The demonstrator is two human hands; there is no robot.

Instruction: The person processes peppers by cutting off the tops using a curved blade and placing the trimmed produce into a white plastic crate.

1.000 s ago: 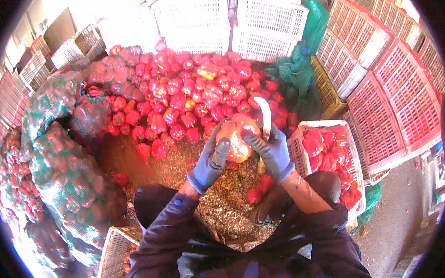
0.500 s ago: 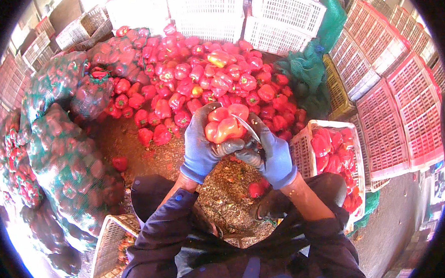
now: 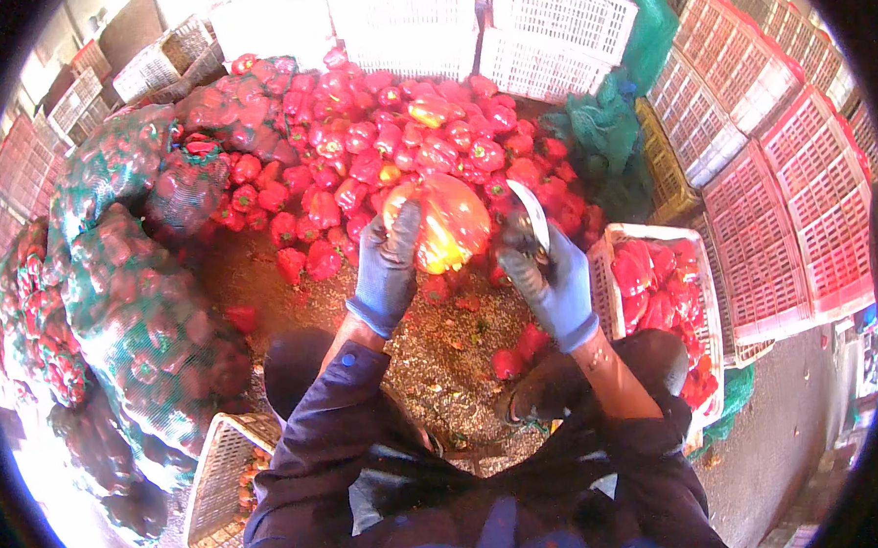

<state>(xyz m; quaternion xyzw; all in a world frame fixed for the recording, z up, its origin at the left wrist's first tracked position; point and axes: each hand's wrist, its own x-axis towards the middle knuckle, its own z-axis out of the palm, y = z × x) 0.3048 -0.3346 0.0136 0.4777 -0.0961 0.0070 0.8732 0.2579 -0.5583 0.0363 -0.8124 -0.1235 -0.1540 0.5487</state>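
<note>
Gloved in blue and dark grey, my left hand [image 3: 388, 266] grips a large bell pepper [image 3: 453, 219], red with orange and yellow streaks, its thumb lying across the near side. To the right, my right hand [image 3: 549, 284] is closed round a small knife [image 3: 531, 214] with a curved pale blade pointing up and away. A gap separates the blade from the pepper. The knife's handle is mostly hidden in my fingers. Just beyond both hands spreads a heap of red bell peppers [image 3: 355, 141].
At my right knee stands a white crate [image 3: 719, 360] of red peppers. A pale crate [image 3: 205, 480] with small pieces sits lower left. Green mesh sacks [image 3: 147, 316] full of peppers line the left. Stacked crates [image 3: 751, 241] rise at the right. Loose red peppers [image 3: 508, 363] lie between my legs.
The pepper in my left hand has turned, and its yellow-streaked side now shows. My right hand has drawn the knife away to the right, off the pepper.
</note>
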